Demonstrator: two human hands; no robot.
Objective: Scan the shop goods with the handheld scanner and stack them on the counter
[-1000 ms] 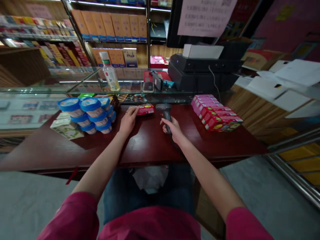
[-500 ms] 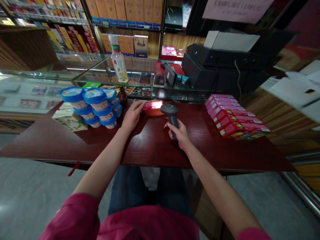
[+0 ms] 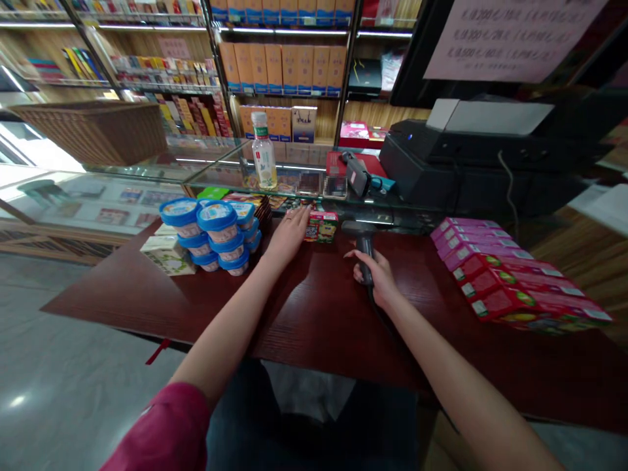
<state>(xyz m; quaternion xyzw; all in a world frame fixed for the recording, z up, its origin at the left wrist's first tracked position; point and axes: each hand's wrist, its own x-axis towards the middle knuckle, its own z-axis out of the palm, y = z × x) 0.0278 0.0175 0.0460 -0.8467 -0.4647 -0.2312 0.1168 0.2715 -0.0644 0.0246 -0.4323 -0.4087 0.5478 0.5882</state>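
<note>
My left hand (image 3: 290, 234) lies over the left end of a small red and green box (image 3: 322, 226) on the counter, its fingers along the box's top and far side. The fingers cover that end of the box. In my right hand (image 3: 377, 275) is a dark barcode scanner (image 3: 364, 243), held upright by its handle just right of the box. The scanner's head is near the box but apart from it, and its cable runs down behind my wrist. Left of my left hand stand stacked blue-lidded tubs (image 3: 216, 219).
A pale green carton (image 3: 167, 254) sits beside the tubs. Pink boxes (image 3: 466, 237) and red boxes (image 3: 524, 288) line the counter's right side. Behind are a drink bottle (image 3: 264, 157), a glass display case (image 3: 210, 171), a wicker basket (image 3: 105, 131) and black till equipment (image 3: 426, 173).
My view has tilted up and shifted left. The box now shows its green and red printed side instead of a brightly lit red face. The scanner remains in my right hand.
</note>
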